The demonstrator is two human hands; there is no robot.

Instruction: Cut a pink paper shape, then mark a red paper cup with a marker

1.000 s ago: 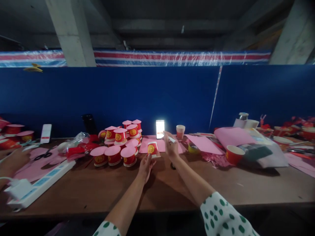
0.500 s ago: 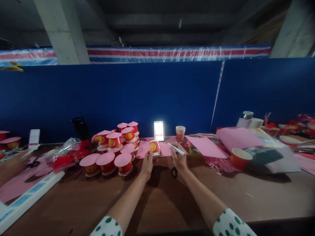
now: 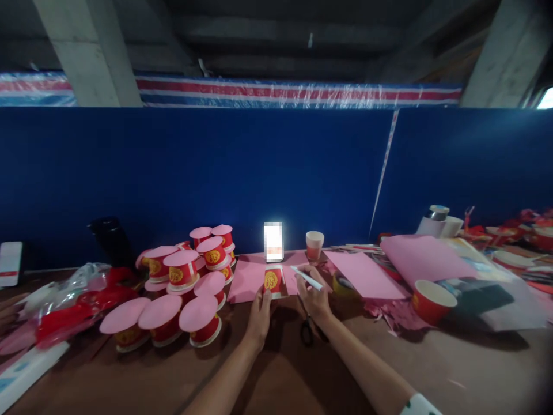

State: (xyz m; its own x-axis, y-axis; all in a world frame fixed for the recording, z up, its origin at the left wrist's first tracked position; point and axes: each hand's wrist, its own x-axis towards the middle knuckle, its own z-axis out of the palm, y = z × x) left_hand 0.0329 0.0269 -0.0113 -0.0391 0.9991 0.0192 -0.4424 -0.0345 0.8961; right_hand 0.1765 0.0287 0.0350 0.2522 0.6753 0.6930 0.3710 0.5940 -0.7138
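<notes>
My left hand (image 3: 260,316) grips a small red paper cup (image 3: 272,280) with a gold emblem, held upside down on a pink paper sheet (image 3: 248,276). My right hand (image 3: 314,297) is closed round a white pen (image 3: 306,278), its tip just right of the cup. Black scissors (image 3: 307,332) lie on the brown table (image 3: 276,374) under my right wrist. A lit phone (image 3: 273,242) stands upright behind the cup.
A pile of red cups with pink paper lids (image 3: 185,288) sits to the left, beside a plastic bag (image 3: 73,300). An open red cup (image 3: 432,300), pink sheets (image 3: 367,274), a small cup (image 3: 314,245) and a tape roll (image 3: 343,283) lie right. A blue partition (image 3: 259,173) backs the table.
The camera has moved closer and tilted. My right hand drew back from near the phone and brought the pen down beside the cup, which my left hand set on the pink sheet.
</notes>
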